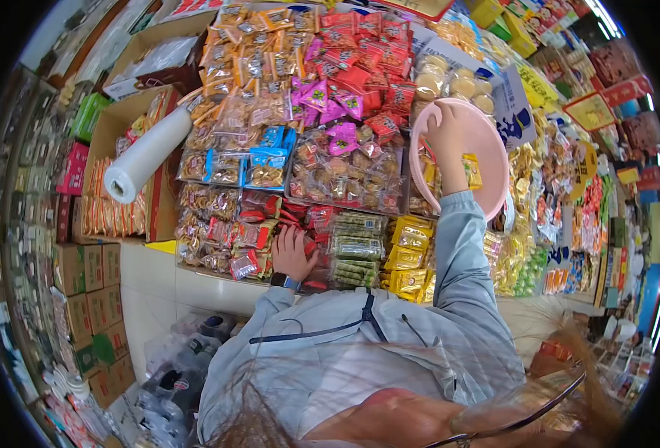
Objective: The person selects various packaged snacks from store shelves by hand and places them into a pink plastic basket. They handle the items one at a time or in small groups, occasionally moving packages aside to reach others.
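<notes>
My left hand rests with its fingers apart on small packets in the front row, touching red-wrapped ones. A watch is on that wrist. My right arm reaches across a round pink basin, and my right hand is bent at its far left rim, closed on it. Part of those fingers is hidden. Several yellow packets lie inside the basin. Green-patterned packs and yellow packs sit right of my left hand.
Behind are heaps of orange packets, red packets and purple packets. A plastic bag roll juts out at the left, over a cardboard box. Stacked cartons stand lower left. More snacks lie right.
</notes>
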### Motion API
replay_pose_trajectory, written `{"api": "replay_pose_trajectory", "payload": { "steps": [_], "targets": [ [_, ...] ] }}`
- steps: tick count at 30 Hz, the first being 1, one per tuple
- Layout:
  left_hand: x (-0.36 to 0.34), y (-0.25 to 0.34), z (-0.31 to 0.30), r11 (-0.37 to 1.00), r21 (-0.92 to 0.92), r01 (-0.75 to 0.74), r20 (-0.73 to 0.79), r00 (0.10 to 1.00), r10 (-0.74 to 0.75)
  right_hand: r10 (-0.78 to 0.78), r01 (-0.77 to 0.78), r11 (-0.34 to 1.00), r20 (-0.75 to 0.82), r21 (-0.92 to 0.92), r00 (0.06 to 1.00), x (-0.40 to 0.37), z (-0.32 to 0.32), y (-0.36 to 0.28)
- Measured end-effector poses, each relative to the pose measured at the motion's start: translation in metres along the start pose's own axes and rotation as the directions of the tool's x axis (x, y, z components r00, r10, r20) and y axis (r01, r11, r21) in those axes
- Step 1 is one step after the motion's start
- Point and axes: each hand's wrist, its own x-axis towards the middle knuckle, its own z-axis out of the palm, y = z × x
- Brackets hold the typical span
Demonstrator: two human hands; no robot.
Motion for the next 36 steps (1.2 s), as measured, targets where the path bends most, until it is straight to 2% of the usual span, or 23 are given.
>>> {"api": "replay_pose_trajectory", "payload": {
  "steps": [3,4,8,11,14,17,19,21,23,25,26,29,30,31,33,35,36],
  "targets": [
    [0.001,0.001,0.000,1.000,0.003,0.007,0.026,1.000,-0.007,0.177,-0.101,0.940,0.212,-0.325,0.961,-0.039,0.007,0.047],
    [0.002,0.001,0.001,1.000,0.001,0.001,0.021,1.000,-0.001,0.303,-0.157,0.910,0.359,-0.383,0.883,-0.049,0.008,0.050],
    [0.000,-0.001,0.003,1.000,-0.007,-0.010,0.000,1.000,0.010,0.266,-0.113,0.905,0.337,-0.410,0.903,-0.060,0.004,0.050],
    [0.000,0.000,0.001,1.000,0.004,-0.008,0.001,1.000,0.008,0.222,-0.175,0.972,0.370,-0.156,0.902,-0.048,0.006,0.068],
    [0.002,0.001,-0.001,1.000,0.006,-0.012,-0.014,1.000,0.012,0.193,-0.210,0.967,0.129,0.141,0.973,-0.023,0.016,0.075],
    [0.001,0.001,-0.001,1.000,0.004,-0.012,-0.025,1.000,0.012,0.030,-0.003,0.985,-0.152,0.172,0.988,0.012,0.018,0.022],
    [0.001,0.001,0.000,1.000,0.005,-0.013,-0.023,1.000,0.014,-0.018,0.022,0.998,-0.069,0.062,0.997,0.030,0.026,-0.022],
    [0.001,0.002,0.000,1.000,0.009,-0.016,-0.022,1.000,0.016,-0.098,0.095,0.993,-0.048,-0.069,0.994,0.038,0.051,-0.049],
    [0.002,0.004,-0.001,1.000,0.011,-0.005,-0.003,1.000,0.005,-0.074,0.100,0.982,0.160,-0.161,0.984,0.033,0.086,-0.056],
    [0.003,0.004,-0.004,1.000,0.021,0.006,0.010,1.000,-0.006,0.036,0.046,0.983,0.425,-0.180,0.904,0.019,0.104,-0.064],
    [0.003,0.004,-0.005,1.000,0.027,0.008,0.016,1.000,-0.009,0.080,0.006,0.984,0.470,-0.180,0.879,0.018,0.103,-0.068],
    [0.003,0.005,-0.001,0.999,0.029,0.013,0.016,1.000,-0.013,-0.039,0.122,0.959,0.308,-0.254,0.951,0.014,0.102,-0.068],
    [0.001,0.004,-0.001,0.999,0.030,0.016,0.020,1.000,-0.017,-0.143,0.171,0.961,0.137,-0.219,0.980,0.013,0.087,-0.075],
    [-0.001,0.004,-0.001,0.999,0.028,0.016,0.027,1.000,-0.016,-0.141,0.150,0.982,0.084,-0.112,0.986,0.014,0.070,-0.078],
    [0.000,0.003,0.000,1.000,0.026,0.014,0.032,0.999,-0.015,-0.121,0.124,0.986,-0.027,0.108,0.992,0.017,0.036,-0.070],
    [0.000,0.003,-0.001,1.000,0.029,0.008,0.026,1.000,-0.009,0.035,-0.037,0.986,0.015,0.162,0.999,0.010,0.008,-0.038],
    [0.000,0.003,-0.001,1.000,0.029,0.006,0.027,1.000,-0.007,0.114,-0.120,0.984,0.051,0.133,0.992,0.002,0.001,-0.011]
  ]
}}
